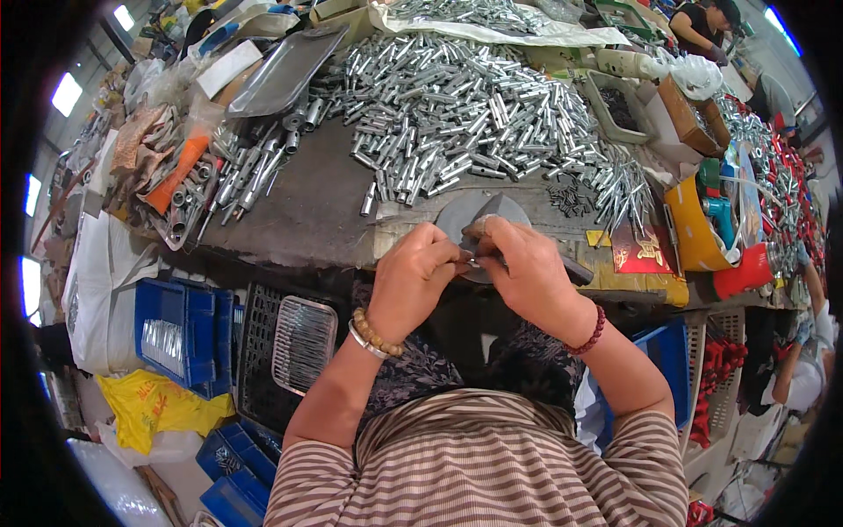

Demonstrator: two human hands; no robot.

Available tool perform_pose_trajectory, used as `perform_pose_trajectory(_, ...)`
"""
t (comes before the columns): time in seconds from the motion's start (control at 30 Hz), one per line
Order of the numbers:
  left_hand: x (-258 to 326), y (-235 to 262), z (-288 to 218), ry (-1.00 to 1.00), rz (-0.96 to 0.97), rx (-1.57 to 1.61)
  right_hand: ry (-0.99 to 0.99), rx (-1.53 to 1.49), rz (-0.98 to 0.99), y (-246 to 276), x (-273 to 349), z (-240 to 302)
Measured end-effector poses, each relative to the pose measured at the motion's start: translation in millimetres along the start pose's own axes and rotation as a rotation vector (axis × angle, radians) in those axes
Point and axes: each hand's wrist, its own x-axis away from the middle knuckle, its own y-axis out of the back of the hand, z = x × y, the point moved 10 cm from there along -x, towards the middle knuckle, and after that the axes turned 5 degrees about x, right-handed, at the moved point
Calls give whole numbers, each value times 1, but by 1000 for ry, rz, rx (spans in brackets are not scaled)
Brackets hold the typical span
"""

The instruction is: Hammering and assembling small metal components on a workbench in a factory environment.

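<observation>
Fingers of our left hand point(411, 279) and right hand point(525, 272) meet at the bench edge, pinched narrow around a small metal piece point(472, 261). We see only a glint of it between the fingertips, so we cannot tell its long axis or which way it points. Just beyond our fingertips lies a grey round disc point(474, 213) on the workbench point(307, 206). Farther out from them spreads a heap of silver metal tubes point(457, 105).
</observation>
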Motion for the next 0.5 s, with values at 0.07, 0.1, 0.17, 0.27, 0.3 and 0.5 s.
perform_pose_trajectory(0.07,0,-1,3,0,2,6,70,107,10,-3,-1,11)
perform_pose_trajectory(0.1,0,-2,4,0,3,13,69,106,11,-2,-1,13)
perform_pose_trajectory(0.17,-1,-2,3,-2,-7,-27,128,267,45,-6,2,24)
perform_pose_trajectory(0.27,-2,-1,0,13,-17,-41,149,345,69,-10,6,33)
perform_pose_trajectory(0.3,-2,-1,1,32,-18,-18,145,350,67,-7,7,32)
perform_pose_trajectory(0.5,-1,-4,7,78,53,61,-27,480,-137,50,21,-4)
